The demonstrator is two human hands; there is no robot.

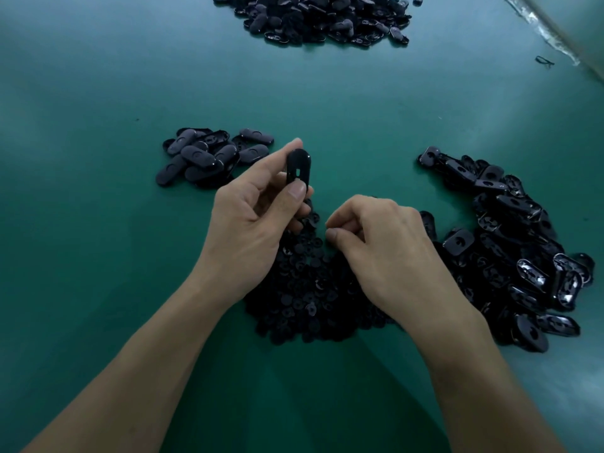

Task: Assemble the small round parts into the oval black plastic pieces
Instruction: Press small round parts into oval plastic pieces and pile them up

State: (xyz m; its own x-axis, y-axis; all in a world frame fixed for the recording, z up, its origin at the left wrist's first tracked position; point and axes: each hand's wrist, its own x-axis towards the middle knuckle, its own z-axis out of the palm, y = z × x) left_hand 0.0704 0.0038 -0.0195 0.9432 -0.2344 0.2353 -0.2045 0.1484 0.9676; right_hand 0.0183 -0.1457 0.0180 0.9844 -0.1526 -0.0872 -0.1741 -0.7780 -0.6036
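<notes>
Left grip (251, 217) around upright oval piece (298, 167)

Green table surface (98, 223) covered with matte mat. Small round parts (304, 299) heaped at near centre. Long heap of oval pieces (510, 243) strewn just beside, at right. Small oval cluster (202, 158) laid apart at left. Large far heap (313, 18) cut by top edge. Black scrap (544, 61) seen near pale strip (549, 27).
</notes>
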